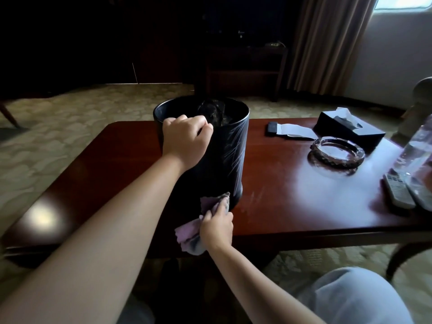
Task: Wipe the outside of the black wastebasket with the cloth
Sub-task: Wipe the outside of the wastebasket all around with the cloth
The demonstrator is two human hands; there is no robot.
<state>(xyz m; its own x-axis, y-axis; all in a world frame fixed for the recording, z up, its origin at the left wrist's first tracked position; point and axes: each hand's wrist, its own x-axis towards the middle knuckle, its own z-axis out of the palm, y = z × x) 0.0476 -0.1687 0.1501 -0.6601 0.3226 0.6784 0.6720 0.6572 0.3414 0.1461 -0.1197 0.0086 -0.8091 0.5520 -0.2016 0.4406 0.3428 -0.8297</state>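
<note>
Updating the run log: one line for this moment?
left hand grips wastebasket rim | right hand presses cloth low on wall | on table

wastebasket (229, 146) base behind cloth (210, 204), bottle (418, 146) cut off at right edge

Wastebasket (224, 146) upright on tabletop (292, 183), left of centre. Right of it an ashtray (336, 152); tissue box (350, 128) behind the ashtray. Two remotes (406, 192) at the right edge, bottle (418, 150) just behind them.
</note>
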